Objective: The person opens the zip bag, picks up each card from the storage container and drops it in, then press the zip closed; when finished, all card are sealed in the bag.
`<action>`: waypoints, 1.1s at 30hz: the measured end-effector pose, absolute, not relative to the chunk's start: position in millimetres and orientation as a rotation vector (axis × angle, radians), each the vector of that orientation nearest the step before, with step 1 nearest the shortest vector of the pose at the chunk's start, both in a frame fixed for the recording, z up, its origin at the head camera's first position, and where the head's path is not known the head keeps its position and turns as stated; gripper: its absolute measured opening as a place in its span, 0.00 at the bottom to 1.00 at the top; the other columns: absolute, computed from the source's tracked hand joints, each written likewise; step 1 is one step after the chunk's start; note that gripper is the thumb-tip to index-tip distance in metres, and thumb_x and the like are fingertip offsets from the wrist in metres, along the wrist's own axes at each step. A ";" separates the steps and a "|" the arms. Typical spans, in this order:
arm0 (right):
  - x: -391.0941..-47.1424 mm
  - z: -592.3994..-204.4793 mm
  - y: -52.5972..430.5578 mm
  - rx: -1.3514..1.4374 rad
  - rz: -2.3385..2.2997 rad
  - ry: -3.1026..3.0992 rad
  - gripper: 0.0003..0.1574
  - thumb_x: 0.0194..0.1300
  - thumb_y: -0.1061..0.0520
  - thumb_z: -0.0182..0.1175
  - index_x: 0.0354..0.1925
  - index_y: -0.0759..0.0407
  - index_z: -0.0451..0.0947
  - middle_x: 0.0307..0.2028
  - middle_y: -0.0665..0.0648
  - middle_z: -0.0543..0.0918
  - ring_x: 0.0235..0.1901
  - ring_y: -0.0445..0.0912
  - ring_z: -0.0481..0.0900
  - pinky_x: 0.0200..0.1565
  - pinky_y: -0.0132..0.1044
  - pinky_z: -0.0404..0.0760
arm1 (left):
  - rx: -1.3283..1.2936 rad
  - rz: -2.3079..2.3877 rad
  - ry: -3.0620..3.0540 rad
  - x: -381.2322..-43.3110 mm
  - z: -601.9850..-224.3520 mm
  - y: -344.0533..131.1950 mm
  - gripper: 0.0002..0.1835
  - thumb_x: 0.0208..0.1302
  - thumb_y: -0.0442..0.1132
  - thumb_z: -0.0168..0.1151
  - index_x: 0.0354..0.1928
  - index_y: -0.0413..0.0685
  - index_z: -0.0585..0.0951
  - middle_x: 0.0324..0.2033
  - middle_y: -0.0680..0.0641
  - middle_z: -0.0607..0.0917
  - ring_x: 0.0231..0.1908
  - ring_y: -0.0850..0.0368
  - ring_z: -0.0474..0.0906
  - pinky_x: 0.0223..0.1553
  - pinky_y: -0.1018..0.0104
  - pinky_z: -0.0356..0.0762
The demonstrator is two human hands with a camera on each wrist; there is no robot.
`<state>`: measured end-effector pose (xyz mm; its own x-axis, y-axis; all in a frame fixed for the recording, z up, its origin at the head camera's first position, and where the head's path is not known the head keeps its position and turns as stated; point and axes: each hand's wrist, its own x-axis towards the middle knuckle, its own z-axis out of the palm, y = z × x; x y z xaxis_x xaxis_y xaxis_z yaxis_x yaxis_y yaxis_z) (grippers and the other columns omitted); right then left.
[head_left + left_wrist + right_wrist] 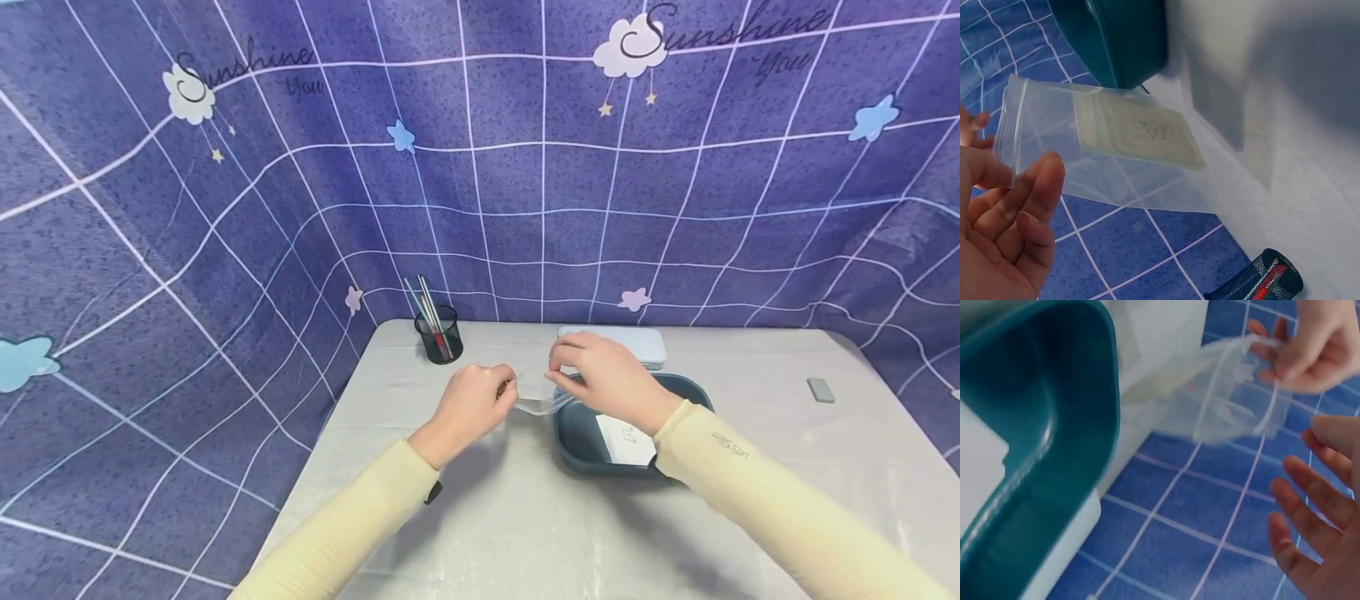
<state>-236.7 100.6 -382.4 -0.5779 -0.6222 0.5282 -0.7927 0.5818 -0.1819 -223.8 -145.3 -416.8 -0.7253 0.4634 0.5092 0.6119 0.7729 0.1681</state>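
A clear zip bag (1116,178) hangs between my hands, over the table beside the teal bin. Inside it lies a pale piece of paper (1141,131) with a small drawn or written mark. My left hand (474,402) pinches the bag near its zip end, thumb on one side and fingers on the other. My right hand (609,379) is close to the bag's other side, over the bin's edge; in the right wrist view its fingers (1310,506) are spread and apart from the bag.
The teal bin (573,462) holds a white paper (626,440) with writing. Behind it lies a pale flat case (639,343). A black mesh pen cup (442,348) with several pens stands at the back left. A small grey block (821,390) lies to the right.
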 end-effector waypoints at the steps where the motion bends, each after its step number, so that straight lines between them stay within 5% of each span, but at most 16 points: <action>1: -237.9 -380.2 104.3 1.119 0.574 -2.402 0.06 0.69 0.53 0.70 0.35 0.50 0.83 0.38 0.47 0.83 0.38 0.44 0.81 0.41 0.45 0.81 | -0.809 -0.457 -2.521 -223.6 -416.9 -145.3 0.06 0.65 0.36 0.60 0.31 0.50 0.84 0.19 0.58 0.79 0.19 0.63 0.74 0.26 0.61 0.77; 11: -260.1 -395.0 142.4 0.980 0.603 -2.568 0.06 0.71 0.55 0.64 0.41 0.54 0.87 0.34 0.46 0.86 0.33 0.42 0.84 0.39 0.45 0.82 | -0.801 -0.471 -2.541 -221.5 -415.4 -146.4 0.07 0.66 0.36 0.60 0.31 0.51 0.84 0.19 0.59 0.79 0.19 0.63 0.73 0.26 0.62 0.76; 18: -266.8 -417.4 161.3 0.983 0.506 -2.743 0.04 0.65 0.59 0.69 0.40 0.57 0.87 0.31 0.47 0.86 0.32 0.43 0.83 0.40 0.50 0.83 | -0.804 -0.475 -2.535 -220.1 -413.3 -146.6 0.07 0.66 0.35 0.60 0.31 0.50 0.85 0.18 0.59 0.79 0.19 0.63 0.72 0.26 0.62 0.76; 33: -274.7 -478.9 193.3 1.056 0.250 -2.953 0.21 0.54 0.50 0.80 0.40 0.61 0.86 0.31 0.53 0.83 0.32 0.48 0.82 0.39 0.50 0.83 | -0.803 -0.474 -2.528 -221.3 -414.9 -147.7 0.08 0.66 0.35 0.59 0.30 0.51 0.84 0.18 0.59 0.78 0.19 0.64 0.72 0.26 0.62 0.76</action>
<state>-274.7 193.3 -478.9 -0.7747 -0.6305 0.0490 -0.6297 0.7620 -0.1510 -221.3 -147.7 -414.9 -0.7326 0.4558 0.5055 0.6080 0.7721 0.1850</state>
